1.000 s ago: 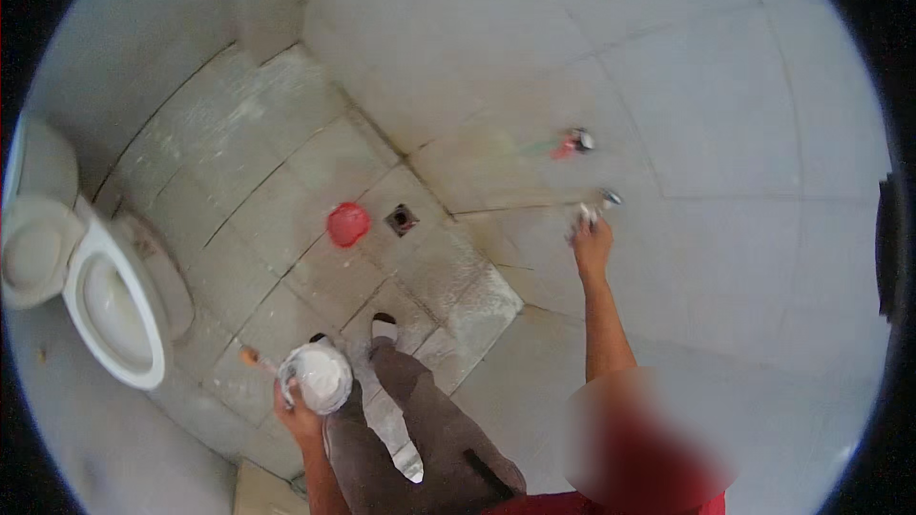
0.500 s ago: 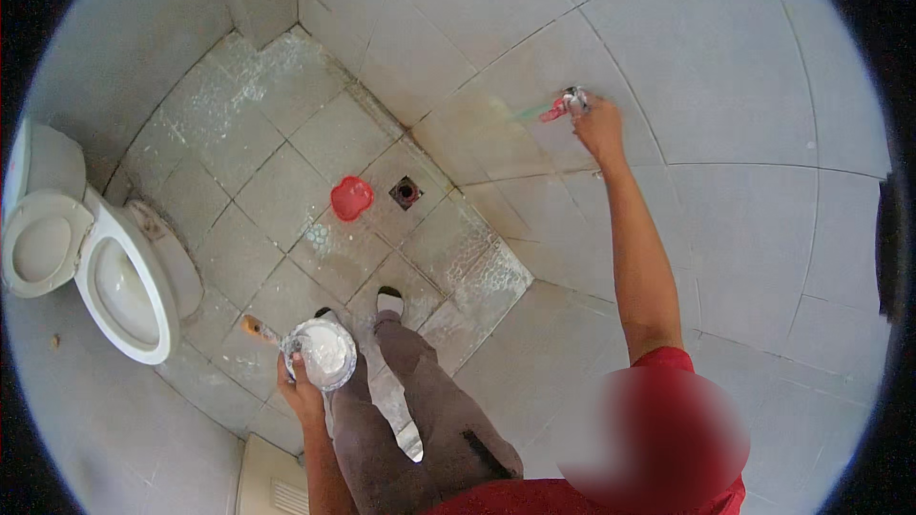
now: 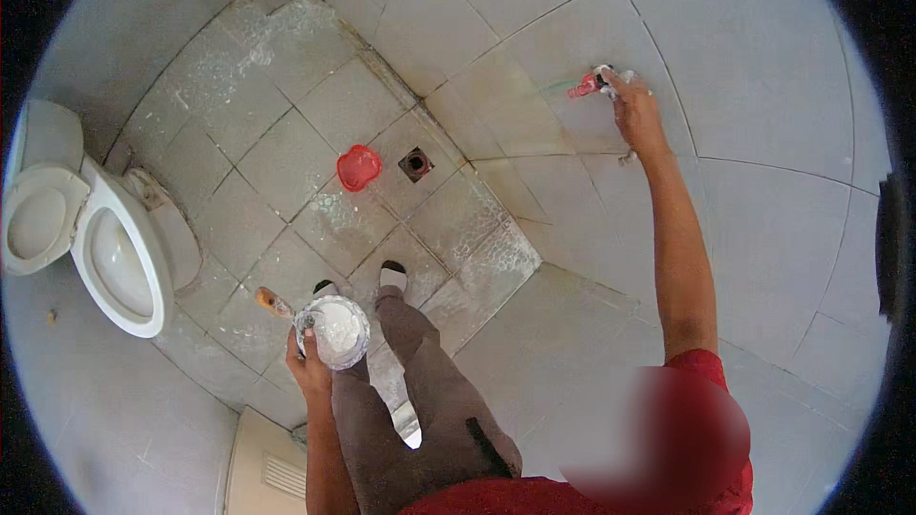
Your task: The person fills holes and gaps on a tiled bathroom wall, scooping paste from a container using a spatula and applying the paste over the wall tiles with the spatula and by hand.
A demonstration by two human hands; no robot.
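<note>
My left hand [image 3: 310, 370] grips a round bowl [image 3: 341, 332] of white paste, its thumb over the rim. Beside the bowl an orange-handled tool [image 3: 270, 299] pokes out from the same hand; its working end is hidden. Up on the right wall, my right hand [image 3: 637, 114] has its fingers bent and pressed around a small spot smeared with white. A small red piece [image 3: 584, 87] with a dark part sticks out left of these fingertips, and a faint greenish streak trails from it. Whether the red piece is held or fixed to the wall I cannot tell.
A red plastic dipper or basin [image 3: 359, 168] lies on the tiled floor near a square floor drain [image 3: 416, 164]. At the left stands a white toilet [image 3: 122, 262] with its lid up. White residue marks the floor tiles. A cream louvred panel [image 3: 262, 467] is at the lower left.
The whole view has shifted, with the floor things slightly higher. My right hand stays at the same wall spot, its fingers slightly changed in pose. The bowl remains in my left hand.
</note>
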